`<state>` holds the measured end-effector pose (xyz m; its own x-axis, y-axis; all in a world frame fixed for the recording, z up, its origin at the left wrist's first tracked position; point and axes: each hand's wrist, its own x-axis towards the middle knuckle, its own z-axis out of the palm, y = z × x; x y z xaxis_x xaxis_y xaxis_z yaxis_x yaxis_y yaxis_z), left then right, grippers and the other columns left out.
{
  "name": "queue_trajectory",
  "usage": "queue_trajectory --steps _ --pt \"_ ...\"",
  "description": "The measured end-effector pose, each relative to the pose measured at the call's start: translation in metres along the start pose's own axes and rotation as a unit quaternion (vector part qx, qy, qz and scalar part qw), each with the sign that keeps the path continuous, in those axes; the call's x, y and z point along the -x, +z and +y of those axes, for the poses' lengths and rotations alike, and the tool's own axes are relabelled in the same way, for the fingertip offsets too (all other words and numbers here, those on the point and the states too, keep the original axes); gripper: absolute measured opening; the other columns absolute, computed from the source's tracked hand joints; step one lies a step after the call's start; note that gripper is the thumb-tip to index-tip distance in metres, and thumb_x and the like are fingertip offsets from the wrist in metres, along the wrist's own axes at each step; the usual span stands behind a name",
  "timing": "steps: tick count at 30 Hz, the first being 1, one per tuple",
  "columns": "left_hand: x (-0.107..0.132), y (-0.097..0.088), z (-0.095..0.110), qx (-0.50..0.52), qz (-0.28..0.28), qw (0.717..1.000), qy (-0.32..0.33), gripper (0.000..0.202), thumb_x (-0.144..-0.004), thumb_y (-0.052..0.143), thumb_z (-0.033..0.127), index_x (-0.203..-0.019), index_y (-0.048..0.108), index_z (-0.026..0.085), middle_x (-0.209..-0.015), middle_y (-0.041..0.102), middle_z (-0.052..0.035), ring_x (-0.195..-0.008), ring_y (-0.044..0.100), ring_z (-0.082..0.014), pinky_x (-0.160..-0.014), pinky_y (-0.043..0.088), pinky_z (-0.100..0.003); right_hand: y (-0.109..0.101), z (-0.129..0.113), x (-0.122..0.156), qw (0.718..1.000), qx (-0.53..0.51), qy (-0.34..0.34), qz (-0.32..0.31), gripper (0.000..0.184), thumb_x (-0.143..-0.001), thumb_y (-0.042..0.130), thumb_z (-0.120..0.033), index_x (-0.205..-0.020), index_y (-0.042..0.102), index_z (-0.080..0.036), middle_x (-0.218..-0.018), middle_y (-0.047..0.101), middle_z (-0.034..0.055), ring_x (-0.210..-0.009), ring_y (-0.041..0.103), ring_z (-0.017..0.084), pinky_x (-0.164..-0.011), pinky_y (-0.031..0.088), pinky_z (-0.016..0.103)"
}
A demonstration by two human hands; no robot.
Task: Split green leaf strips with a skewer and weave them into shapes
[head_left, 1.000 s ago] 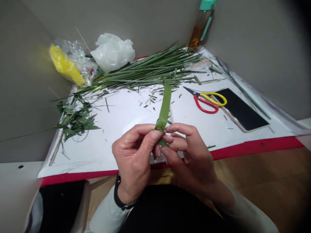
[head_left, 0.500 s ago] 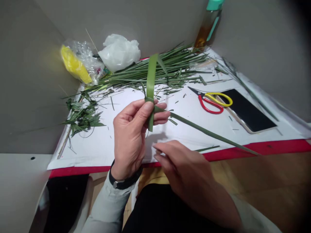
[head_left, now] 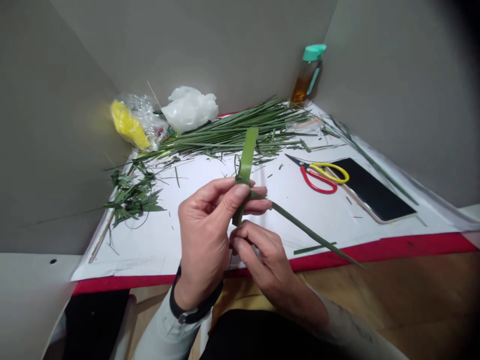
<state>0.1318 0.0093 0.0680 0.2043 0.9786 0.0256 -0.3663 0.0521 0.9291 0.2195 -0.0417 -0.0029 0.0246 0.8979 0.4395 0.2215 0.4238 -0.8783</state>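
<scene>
My left hand point(head_left: 204, 225) pinches a folded green leaf strip point(head_left: 248, 152) between thumb and fingers. The strip's broad, light green end stands upright above the fingertips, with a small thin curl beside its base. A long narrow tail point(head_left: 303, 229) of leaf runs from the fold down to the right, past the table's front edge. Just under the fold, my right hand point(head_left: 264, 252) is closed, fingertips pressed together next to the strip's short lower end. What those fingertips hold, if anything, is hidden.
Scissors point(head_left: 323, 176) with red and yellow handles lie partly on a black phone point(head_left: 378, 192). Behind are a pile of long green leaves point(head_left: 225, 131), a white plastic bag point(head_left: 191, 110), a yellow packet point(head_left: 129, 125) and a bottle point(head_left: 305, 82). Woven leaf pieces point(head_left: 135, 195) lie left.
My right hand has come up and left to just below the leaf fold, its fingers now closed. The strip's upright end shows shorter and straighter. The view has tilted up somewhat.
</scene>
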Motion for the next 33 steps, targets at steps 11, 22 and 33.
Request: queue_trajectory --steps 11,22,33 --pt "0.003 0.001 -0.005 -0.022 0.008 1.0 0.018 0.005 -0.087 0.075 0.021 -0.083 0.073 0.018 -0.081 0.08 -0.0026 -0.068 0.078 -0.0174 -0.062 0.064 -0.023 -0.004 0.001 -0.001 0.997 0.075 -0.035 0.005 0.016 -0.097 0.045 -0.014 -0.086 0.053 -0.02 -0.076 0.062 -0.0002 -0.066 0.057 0.013 -0.061 0.044 0.025" --pt "0.008 0.001 -0.008 -0.041 -0.006 0.996 0.077 0.008 -0.088 0.073 0.015 -0.085 0.078 0.021 -0.079 0.08 -0.0003 -0.064 0.076 -0.0144 -0.066 0.062 -0.023 -0.054 -0.036 -0.003 0.935 0.315 -0.095 0.134 0.018 -0.093 0.062 -0.015 -0.11 0.061 -0.022 -0.1 0.073 0.0055 -0.091 0.067 0.02 -0.082 0.052 0.035" --pt "0.01 -0.007 -0.006 -0.009 0.007 0.998 0.058 0.01 -0.087 0.072 0.014 -0.081 0.077 0.021 -0.076 0.079 -0.0007 -0.052 0.069 -0.0124 -0.059 0.061 -0.024 -0.049 -0.026 -0.016 0.976 0.195 -0.092 0.03 0.015 -0.091 0.063 -0.009 -0.083 0.065 -0.021 -0.068 0.068 -0.0036 -0.057 0.059 0.012 -0.061 0.047 0.027"
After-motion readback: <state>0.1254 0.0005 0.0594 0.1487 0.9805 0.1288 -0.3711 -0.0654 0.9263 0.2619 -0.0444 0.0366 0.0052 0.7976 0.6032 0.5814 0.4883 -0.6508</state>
